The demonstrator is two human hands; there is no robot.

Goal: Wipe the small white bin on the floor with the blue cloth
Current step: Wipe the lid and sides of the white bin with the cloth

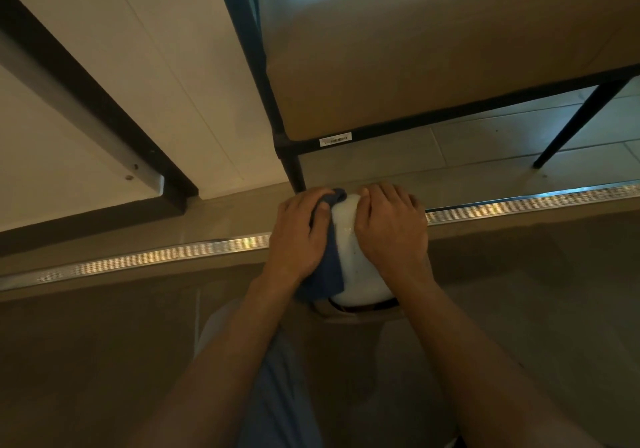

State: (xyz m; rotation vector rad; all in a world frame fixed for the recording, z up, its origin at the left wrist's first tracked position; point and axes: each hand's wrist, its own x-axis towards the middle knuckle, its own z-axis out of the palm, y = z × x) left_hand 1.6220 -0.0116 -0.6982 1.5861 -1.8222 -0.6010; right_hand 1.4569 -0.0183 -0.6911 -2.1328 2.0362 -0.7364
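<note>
Pressing blue cloth [325,271] on white bin [349,243], left hand [298,236] fingers curled gripping cloth, right hand [391,229] fingers curled over bin

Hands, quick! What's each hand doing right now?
Left hand: holds the blue cloth, pressing it on the bin.
Right hand: fingers curled over the bin, holding it.
</note>
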